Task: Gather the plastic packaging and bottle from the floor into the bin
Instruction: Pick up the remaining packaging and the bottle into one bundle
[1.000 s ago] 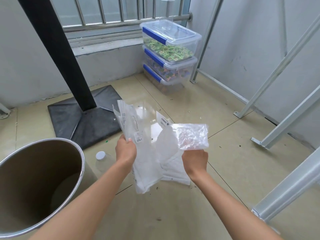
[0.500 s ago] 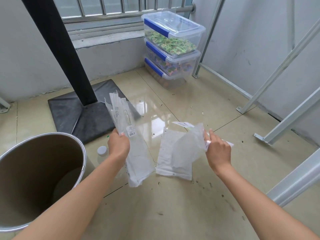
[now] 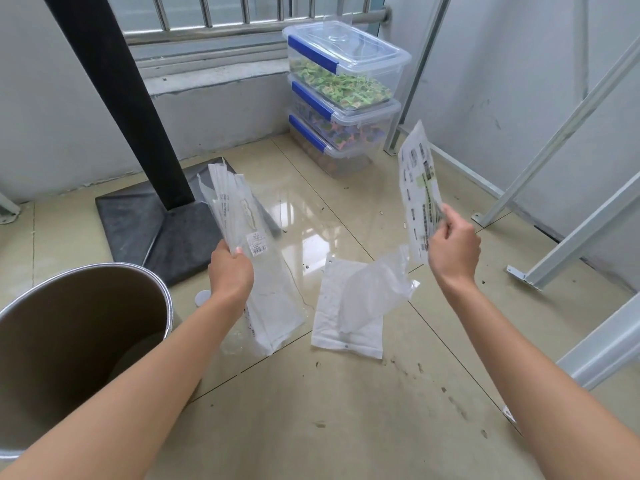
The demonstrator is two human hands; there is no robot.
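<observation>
While both hands were occupied, a sheaf of long clear plastic sleeves (image 3: 256, 258) was kept pinched in the left hand (image 3: 230, 273), fingers closed round its middle, apparently so that several pieces could be binned together. A printed clear plastic bag (image 3: 417, 188) was gripped at its lower edge by the right hand (image 3: 453, 249), raised upright with the forearm extended. Two flat white plastic bags (image 3: 349, 306) were left on the tiled floor (image 3: 346, 427) between the arms. The bottle's white cap (image 3: 202, 297) was seen beside the round metal-rimmed bin (image 3: 168, 299), at lower left.
</observation>
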